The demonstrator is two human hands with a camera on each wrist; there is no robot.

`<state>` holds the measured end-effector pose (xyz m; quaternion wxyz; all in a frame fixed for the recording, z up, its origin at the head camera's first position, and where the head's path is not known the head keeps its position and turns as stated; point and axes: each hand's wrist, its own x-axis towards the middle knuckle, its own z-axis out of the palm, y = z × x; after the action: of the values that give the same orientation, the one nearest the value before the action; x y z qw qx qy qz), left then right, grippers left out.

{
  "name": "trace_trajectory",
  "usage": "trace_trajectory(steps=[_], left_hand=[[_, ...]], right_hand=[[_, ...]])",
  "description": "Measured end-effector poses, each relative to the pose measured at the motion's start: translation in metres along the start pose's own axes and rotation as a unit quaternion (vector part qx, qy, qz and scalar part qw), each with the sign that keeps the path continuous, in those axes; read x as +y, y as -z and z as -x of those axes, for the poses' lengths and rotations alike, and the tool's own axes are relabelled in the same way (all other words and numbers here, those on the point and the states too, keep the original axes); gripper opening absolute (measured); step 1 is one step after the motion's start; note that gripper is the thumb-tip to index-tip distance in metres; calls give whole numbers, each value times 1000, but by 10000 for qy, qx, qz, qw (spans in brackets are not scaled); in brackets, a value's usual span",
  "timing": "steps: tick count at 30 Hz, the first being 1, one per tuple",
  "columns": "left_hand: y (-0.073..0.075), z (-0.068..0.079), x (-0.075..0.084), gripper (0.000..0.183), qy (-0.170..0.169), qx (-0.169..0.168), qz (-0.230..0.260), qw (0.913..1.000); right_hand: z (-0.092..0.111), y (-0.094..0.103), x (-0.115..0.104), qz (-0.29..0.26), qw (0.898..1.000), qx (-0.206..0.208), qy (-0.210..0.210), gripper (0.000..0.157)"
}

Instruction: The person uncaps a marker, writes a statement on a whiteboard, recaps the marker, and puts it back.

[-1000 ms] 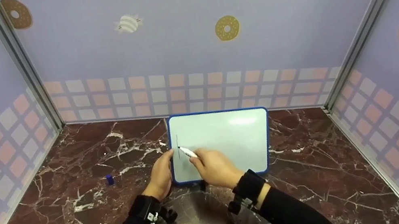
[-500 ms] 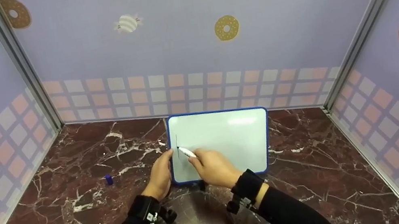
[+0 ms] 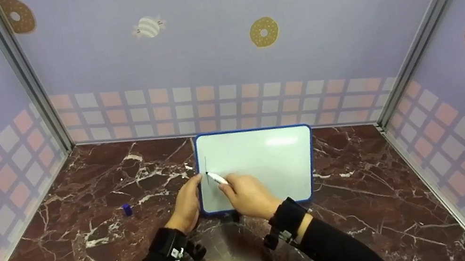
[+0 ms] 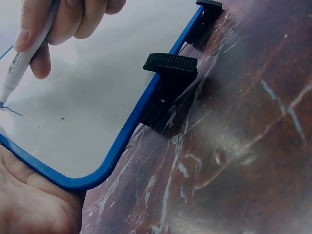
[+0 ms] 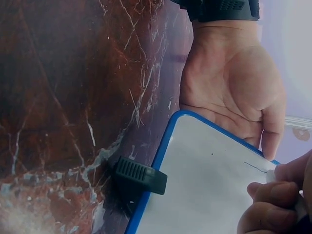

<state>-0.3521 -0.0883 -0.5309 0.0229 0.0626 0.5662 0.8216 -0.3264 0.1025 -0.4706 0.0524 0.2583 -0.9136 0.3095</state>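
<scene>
A whiteboard [image 3: 261, 159] with a blue frame stands leaning back on the table. My left hand [image 3: 187, 205] holds its left edge, thumb along the frame; in the right wrist view the palm lies against that edge and the other fingers are hidden behind it. My right hand [image 3: 251, 194] pinches a white marker [image 3: 218, 178], its dark tip at the board's left part. A thin upright line [image 3: 205, 161] runs there, and the tip meets it. In the left wrist view the marker [image 4: 22, 66] shows between thumb and fingers.
A blue marker cap [image 3: 127, 209] lies on the dark marbled table [image 3: 68, 255], left of the board. Black feet, one of them this clip [image 4: 170, 63], grip the board's lower edge. Patterned walls [image 3: 210, 58] enclose the table at the back and both sides.
The marker tip has shifted very slightly down and left beside the line. The board, the cap and my left hand look the same.
</scene>
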Motion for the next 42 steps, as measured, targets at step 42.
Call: trace_trajectory(steps=[42], left_hand=[[1, 1, -2, 44, 67, -36, 68, 9999]], right_hand=[[10, 13, 11, 105, 9998, 32, -188, 24]])
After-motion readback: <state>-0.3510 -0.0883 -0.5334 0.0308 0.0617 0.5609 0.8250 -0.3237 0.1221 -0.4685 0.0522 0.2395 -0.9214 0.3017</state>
